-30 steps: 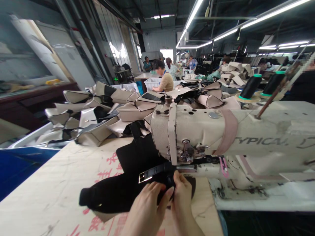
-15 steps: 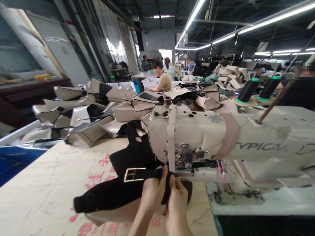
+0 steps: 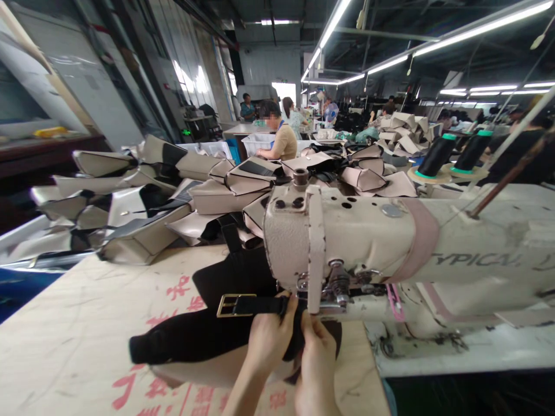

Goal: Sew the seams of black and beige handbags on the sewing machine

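Note:
A black strap with a gold rectangular buckle runs toward the needle area of a cream sewing machine head. My left hand pinches the strap just left of the presser foot. My right hand grips the black material beside it, below the machine. The strap belongs to a black bag panel lying on the table, with a beige piece under it. The needle point is hidden by the machine parts.
A wooden work table with red characters lies under the work. Piles of beige and black bag pieces fill the area behind it. Black thread cones stand on the right. Co-workers sit at tables farther back.
My left hand has moved up from the lower material onto the strap near the machine. The buckle now lies flatter and farther left, and the head view has swung slightly.

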Action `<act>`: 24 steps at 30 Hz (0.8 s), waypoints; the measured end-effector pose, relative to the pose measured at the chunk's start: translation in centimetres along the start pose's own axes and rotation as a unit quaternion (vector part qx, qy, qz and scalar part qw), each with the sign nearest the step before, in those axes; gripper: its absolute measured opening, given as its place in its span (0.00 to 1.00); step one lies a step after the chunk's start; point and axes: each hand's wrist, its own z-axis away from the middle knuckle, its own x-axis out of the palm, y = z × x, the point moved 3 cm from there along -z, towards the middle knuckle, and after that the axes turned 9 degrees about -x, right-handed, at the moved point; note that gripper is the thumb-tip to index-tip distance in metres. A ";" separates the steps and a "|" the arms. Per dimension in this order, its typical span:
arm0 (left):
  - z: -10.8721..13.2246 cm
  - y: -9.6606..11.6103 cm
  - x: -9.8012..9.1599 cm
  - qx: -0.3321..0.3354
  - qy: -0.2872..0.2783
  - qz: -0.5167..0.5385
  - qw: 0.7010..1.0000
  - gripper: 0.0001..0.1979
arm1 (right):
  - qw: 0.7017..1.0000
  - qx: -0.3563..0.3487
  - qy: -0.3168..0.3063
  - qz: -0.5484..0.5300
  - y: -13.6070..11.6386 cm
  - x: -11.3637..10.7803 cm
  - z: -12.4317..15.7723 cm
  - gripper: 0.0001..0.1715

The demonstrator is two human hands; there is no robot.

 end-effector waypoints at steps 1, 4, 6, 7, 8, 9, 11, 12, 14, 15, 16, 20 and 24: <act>0.0 0.0 0.0 -0.004 0.003 -0.004 1.000 0.17 | 1.000 -0.002 0.004 0.004 -0.1 -0.1 -0.1 0.22; 0.1 0.0 0.1 -0.011 0.009 -0.007 1.000 0.18 | 1.000 0.003 0.005 0.008 -0.3 -0.2 -0.3 0.21; 0.1 0.1 0.1 -0.016 0.011 -0.010 1.000 0.19 | 1.000 0.010 0.011 0.005 -0.5 -0.2 -0.4 0.21; 0.1 0.2 0.1 -0.018 0.010 -0.013 1.000 0.19 | 1.000 0.014 0.011 0.001 -0.6 -0.2 -0.4 0.21; 0.2 0.3 0.1 -0.020 0.010 -0.015 1.000 0.19 | 1.000 0.018 0.012 -0.003 -0.7 -0.2 -0.4 0.21; 0.2 0.4 0.0 -0.020 0.010 -0.017 1.000 0.20 | 1.000 0.023 0.013 -0.005 -0.9 -0.1 -0.3 0.21; 0.3 0.6 -0.1 -0.021 0.010 -0.019 1.000 0.20 | 0.999 0.031 0.016 -0.010 -1.2 -0.1 -0.1 0.21; 0.3 0.6 -0.1 -0.024 0.010 -0.019 0.999 0.21 | 0.999 0.033 0.020 -0.010 -1.3 -0.1 0.0 0.21; 0.4 0.7 -0.2 -0.031 0.010 -0.022 0.999 0.21 | 0.999 0.032 0.026 -0.010 -1.7 -0.1 0.2 0.22; 0.4 0.7 -0.2 -0.034 0.010 -0.024 0.999 0.21 | 0.999 0.031 0.025 -0.011 -1.8 0.0 0.3 0.22; 0.4 0.7 -0.2 -0.036 0.010 -0.025 0.999 0.20 | 0.999 0.031 0.022 -0.013 -1.9 0.1 0.3 0.22; 0.2 0.8 -0.3 -0.036 0.012 -0.036 0.999 0.19 | 0.999 0.042 0.013 -0.014 -2.0 0.6 0.4 0.21; 0.1 0.8 -0.3 -0.022 0.008 -0.042 0.999 0.18 | 0.994 0.035 -0.033 0.097 -3.1 0.0 0.5 0.24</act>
